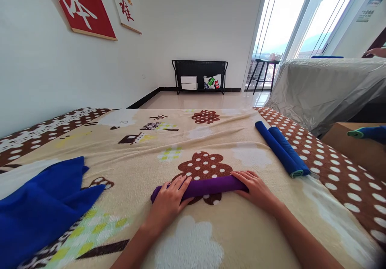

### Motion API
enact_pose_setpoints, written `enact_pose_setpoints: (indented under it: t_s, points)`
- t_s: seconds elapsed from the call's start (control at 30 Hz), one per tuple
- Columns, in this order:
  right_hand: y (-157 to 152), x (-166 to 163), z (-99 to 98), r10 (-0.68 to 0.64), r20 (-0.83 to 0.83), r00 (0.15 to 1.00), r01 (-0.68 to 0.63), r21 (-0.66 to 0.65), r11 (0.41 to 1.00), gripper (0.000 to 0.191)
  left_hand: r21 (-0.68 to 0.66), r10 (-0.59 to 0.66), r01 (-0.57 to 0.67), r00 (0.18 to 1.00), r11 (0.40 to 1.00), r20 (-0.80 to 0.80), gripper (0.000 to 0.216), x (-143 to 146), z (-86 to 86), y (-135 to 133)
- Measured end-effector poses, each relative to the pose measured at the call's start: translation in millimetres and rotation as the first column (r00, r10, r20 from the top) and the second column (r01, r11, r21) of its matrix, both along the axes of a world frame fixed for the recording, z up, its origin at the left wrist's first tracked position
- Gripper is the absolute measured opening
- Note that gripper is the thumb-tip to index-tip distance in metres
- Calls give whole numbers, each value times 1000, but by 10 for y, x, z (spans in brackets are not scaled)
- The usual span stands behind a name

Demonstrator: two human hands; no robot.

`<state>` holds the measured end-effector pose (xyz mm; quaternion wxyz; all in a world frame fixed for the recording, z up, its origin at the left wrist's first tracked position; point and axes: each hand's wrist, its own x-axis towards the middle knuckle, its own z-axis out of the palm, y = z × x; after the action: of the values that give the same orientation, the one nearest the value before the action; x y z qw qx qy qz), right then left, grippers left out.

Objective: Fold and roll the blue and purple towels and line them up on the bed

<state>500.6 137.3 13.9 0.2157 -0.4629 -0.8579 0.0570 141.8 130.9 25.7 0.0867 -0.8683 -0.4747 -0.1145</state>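
Observation:
A purple rolled-up towel (pixel 211 185) lies crosswise on a cream blanket (pixel 132 180) with brown flower prints. My left hand (pixel 172 194) curves over the roll near its left end, thumb on the near side. At the other end my right hand (pixel 253 186) grips the roll, fingers on top and thumb below. Two blue rolled towels (pixel 279 150) with green edges rest side by side to the right of my right hand. Off to the left, a loose blue cloth (pixel 45 204) is spread in folds.
Brown polka-dot fabric (pixel 334 162) borders the blanket on the right. Beyond it stand a cardboard box (pixel 352 146) with another blue roll (pixel 368 133) and a plastic-covered piece of furniture (pixel 319 84). Another person's hand (pixel 375 52) shows at the far right. A black rack (pixel 200 68) stands by the wall.

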Motion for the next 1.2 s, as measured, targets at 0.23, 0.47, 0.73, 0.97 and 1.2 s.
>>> enact_pose_setpoints:
  t_s: [0.23, 0.47, 0.73, 0.97, 1.2]
  points:
    - [32, 247, -81, -7, -65, 998, 3, -67, 998, 52, 18, -9, 8, 999, 1000, 54, 50, -508, -71, -21]
    - [-14, 243, 99, -20, -28, 999, 18, -99, 995, 45, -18, 4, -2, 994, 1000, 109, 42, -741, -55, -69]
    - [-16, 286, 1738, 121, 47, 992, -109, -203, 973, 37, -179, 21, 24, 970, 983, 244, 37, -440, 93, -252]
    - [-385, -94, 3180, 227, -98, 969, -244, -233, 941, 38, -422, -51, 249, 903, 872, 427, 46, 42, 383, -650]
    - [-682, -433, 3486, 299, -93, 950, -313, -255, 915, 26, -659, 11, 453, 819, 601, 573, 41, 417, 566, -912]
